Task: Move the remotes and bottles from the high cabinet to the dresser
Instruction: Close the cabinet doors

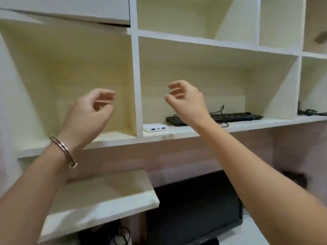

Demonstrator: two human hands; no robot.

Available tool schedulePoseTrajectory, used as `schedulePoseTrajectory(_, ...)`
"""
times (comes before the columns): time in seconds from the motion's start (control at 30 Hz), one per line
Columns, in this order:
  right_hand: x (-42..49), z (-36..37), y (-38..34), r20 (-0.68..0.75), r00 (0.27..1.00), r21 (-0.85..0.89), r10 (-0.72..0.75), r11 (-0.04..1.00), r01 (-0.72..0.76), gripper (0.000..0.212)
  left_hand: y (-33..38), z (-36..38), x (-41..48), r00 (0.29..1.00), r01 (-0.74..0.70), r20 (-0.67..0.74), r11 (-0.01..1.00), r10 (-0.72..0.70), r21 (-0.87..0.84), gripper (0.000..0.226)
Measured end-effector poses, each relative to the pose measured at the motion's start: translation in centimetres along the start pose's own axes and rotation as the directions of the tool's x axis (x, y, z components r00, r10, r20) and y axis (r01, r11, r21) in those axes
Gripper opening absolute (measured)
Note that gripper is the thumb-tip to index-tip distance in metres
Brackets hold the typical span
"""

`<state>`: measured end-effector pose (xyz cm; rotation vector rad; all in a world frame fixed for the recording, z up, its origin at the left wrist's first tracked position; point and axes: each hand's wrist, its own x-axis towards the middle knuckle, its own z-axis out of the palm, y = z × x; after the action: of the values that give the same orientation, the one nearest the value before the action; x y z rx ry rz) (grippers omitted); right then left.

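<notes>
Head view, facing the white wall cabinet (pixel 135 71) with open cubbies and pale yellow back panels.

Left hand (pixel 88 112): raised in front of the lower-left cubby, fingers (pixel 106 96) loosely curled, thumb near the fingertips but nothing held. A metal bangle (pixel 64 150) sits on the left wrist.

Right hand (pixel 187 98): raised in front of the wide middle cubby, fingers (pixel 174 89) curled inward, half closed, empty. Forearm crosses the shelf edge.

Contents of the middle cubby: a white power bank (pixel 155 127) lies flat at the front left corner, just beside the vertical divider, ports facing out. A black keyboard (pixel 230 117) lies flat further right and back, its cable (pixel 221 110) looping up behind; the right wrist hides part of its left end. The right-hand cubby holds dark cables (pixel 313 112) at the frame edge.

Lower-left cubby: nothing visible inside. Upper cubbies likewise show only bare panels.

Remotes and bottles: none identifiable on any visible shelf; the dresser is not in view.

Below the cabinet: a lower white shelf (pixel 99 200) on the left, a dark monitor (pixel 194 209) under the middle.
</notes>
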<state>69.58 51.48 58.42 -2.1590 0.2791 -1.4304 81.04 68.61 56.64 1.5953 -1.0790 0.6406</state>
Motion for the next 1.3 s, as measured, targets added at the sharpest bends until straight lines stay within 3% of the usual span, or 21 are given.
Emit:
schedulePoseTrajectory(0.13,-12.0,-3.1,6.6,0.122,0.960,-0.086,0.251,0.966,-0.242,0.022,-1.7,3.6,-10.6,0.949,0.197,0.281,0.964,-0.141,-0.181,0.032)
schedulePoseTrajectory(0.23,-23.4,-5.5,11.5,0.118,0.840,-0.158,0.530,0.845,-0.511,0.023,-3.3,7.2,-20.6,0.788,0.439,0.547,0.880,-0.282,-0.180,0.027)
schedulePoseTrajectory(0.3,-32.0,-6.9,13.8,0.093,0.693,-0.200,0.715,0.695,-0.691,0.022,-4.6,9.5,-27.5,0.601,0.604,0.716,0.788,-0.355,-0.116,0.025)
schedulePoseTrajectory(0.37,-40.8,-8.3,14.8,0.063,0.508,-0.220,0.859,0.508,-0.833,0.022,-5.4,11.3,-34.3,0.401,0.680,0.830,0.733,-0.389,0.016,0.025)
schedulePoseTrajectory(0.53,-59.7,-11.4,11.9,-0.030,0.032,-0.232,0.999,0.024,-0.972,0.018,-7.0,12.9,-48.9,-0.109,0.679,0.907,0.635,-0.408,0.367,0.019)
schedulePoseTrajectory(0.67,-69.5,-14.3,8.4,-0.132,-0.234,-0.234,0.963,-0.259,-0.937,0.028,-7.1,13.2,-54.7,-0.338,0.614,0.837,0.573,-0.431,0.543,0.015)
schedulePoseTrajectory(0.83,-77.3,-18.3,6.7,-0.157,-0.564,-0.100,0.811,-0.581,-0.807,0.032,-7.0,16.5,-59.3,-0.455,0.528,0.705,0.472,-0.544,0.706,0.055)
schedulePoseTrajectory(0.87,-78.4,-19.2,6.8,-0.157,-0.608,-0.070,0.778,-0.623,-0.779,0.034,-6.2,17.6,-59.7,-0.476,0.513,0.672,0.441,-0.567,0.736,0.051)
schedulePoseTrajectory(0.97,-79.3,-22.4,8.2,-0.146,-0.698,0.065,0.701,-0.697,-0.714,0.028,-1.5,21.9,-59.7,-0.513,0.474,0.634,0.425,-0.578,0.771,0.009)
schedulePoseTrajectory(1.1,-78.1,-27.9,11.6,-0.151,-0.687,0.122,0.711,-0.676,-0.726,0.028,2.8,28.7,-60.1,-0.490,0.505,0.660,0.432,-0.569,0.747,0.015)
schedulePoseTrajectory(1.3,-73.2,-35.7,18.4,-0.173,-0.574,0.206,0.800,-0.541,-0.815,0.034,9.0,36.8,-57.5,-0.438,0.541,0.762,0.538,-0.476,0.647,0.019)
